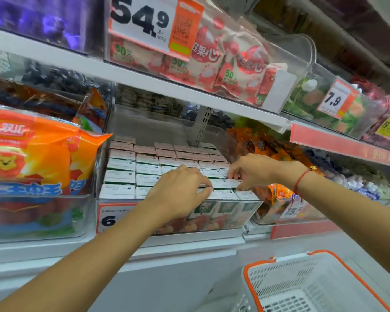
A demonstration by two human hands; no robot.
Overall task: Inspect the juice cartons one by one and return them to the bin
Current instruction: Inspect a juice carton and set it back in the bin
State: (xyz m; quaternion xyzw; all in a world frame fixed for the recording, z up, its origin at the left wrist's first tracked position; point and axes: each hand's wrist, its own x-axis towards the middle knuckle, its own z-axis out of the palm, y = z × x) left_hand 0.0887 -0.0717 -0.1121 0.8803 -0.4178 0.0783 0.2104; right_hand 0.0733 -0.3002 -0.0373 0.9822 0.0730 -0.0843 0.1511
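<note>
At frame centre both hands reach into the clear bin (245,204) of packed juice cartons (144,165): left hand (180,190) and right hand (252,168) pinch front-row tops, so lift one straight up, without dragging its neighbours.

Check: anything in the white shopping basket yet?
No. The white basket with the orange rim shows only its bare perforated floor and walls; part of it runs out of frame.

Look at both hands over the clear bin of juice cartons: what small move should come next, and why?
Probably lift one front-row carton clear. The left hand and right hand both have fingertips curled on the packed carton tops in the bin, and none looks raised yet.
</note>
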